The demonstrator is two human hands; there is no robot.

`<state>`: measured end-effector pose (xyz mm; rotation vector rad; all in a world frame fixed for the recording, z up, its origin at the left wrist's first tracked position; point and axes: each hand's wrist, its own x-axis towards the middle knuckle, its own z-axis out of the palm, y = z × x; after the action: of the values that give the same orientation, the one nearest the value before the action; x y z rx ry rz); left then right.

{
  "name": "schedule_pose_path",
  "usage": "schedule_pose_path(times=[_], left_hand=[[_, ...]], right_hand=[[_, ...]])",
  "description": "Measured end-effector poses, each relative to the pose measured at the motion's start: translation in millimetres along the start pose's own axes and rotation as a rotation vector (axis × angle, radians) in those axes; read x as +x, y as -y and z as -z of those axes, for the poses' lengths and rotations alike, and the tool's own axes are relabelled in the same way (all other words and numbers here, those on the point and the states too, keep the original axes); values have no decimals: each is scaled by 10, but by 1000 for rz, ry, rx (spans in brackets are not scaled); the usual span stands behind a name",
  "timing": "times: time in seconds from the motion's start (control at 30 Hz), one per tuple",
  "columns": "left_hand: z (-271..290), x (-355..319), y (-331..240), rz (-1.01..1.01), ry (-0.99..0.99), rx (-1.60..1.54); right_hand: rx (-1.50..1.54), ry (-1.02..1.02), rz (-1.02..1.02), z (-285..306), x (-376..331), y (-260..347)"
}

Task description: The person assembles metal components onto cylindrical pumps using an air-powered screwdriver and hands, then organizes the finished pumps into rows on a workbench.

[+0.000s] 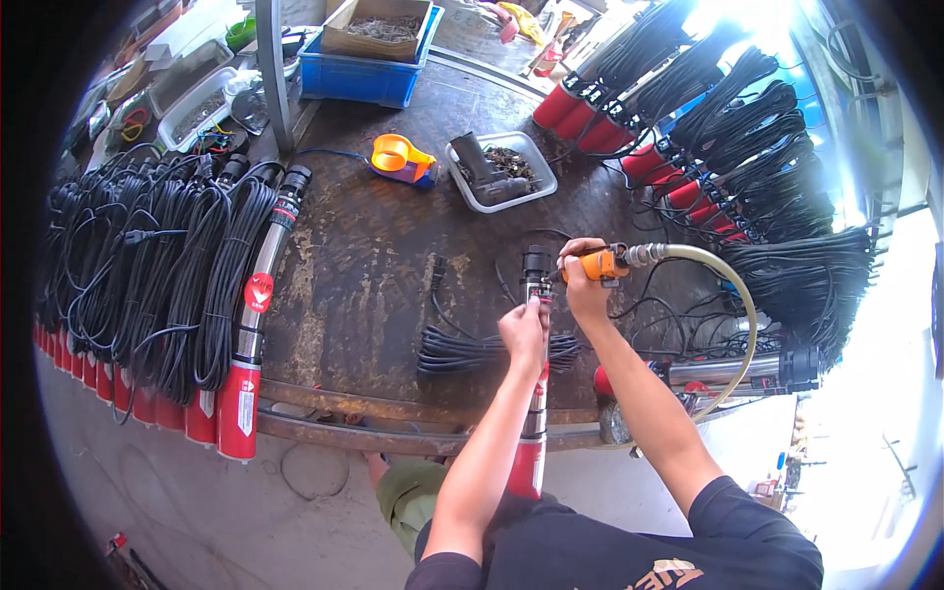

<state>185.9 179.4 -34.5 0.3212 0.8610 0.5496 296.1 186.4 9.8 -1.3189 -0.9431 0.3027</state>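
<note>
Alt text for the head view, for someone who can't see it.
The left hand grips a red-and-silver pump across the front edge of a worktable; the right hand holds an orange air tool at the pump's far end. More pumps with coiled black cables line both sides.

One left hand (pixel 526 329), one right hand (pixel 586 280), one held steel tube (pixel 538 401), one orange power tool (pixel 602 265), one hose (pixel 751 324). On one bench (pixel 339 265): one loose cable bundle (pixel 462 354), one tape dispenser (pixel 398 162), one white tray (pixel 516 204), one grey pistol-shaped tool (pixel 487 179), one blue crate (pixel 354 90), one wooden box (pixel 364 47). Red-ended tubes, left row (pixel 238 411) — at least eight; right group (pixel 649 165) — at least six, overlap hides exact totals.
</note>
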Motion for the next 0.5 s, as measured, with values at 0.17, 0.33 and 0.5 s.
schedule_pose_path(times=[0.17,0.33,0.5], left_hand=[[572,-497,568,-495,-287,618],[815,-1066,805,-513,-252,1251],[765,-1072,768,-313,-188,1389]], right_hand=[[28,-54,23,-135,45,-39],[-94,-64,62,-250,65,2],[-183,-140,68,-221,23,20]])
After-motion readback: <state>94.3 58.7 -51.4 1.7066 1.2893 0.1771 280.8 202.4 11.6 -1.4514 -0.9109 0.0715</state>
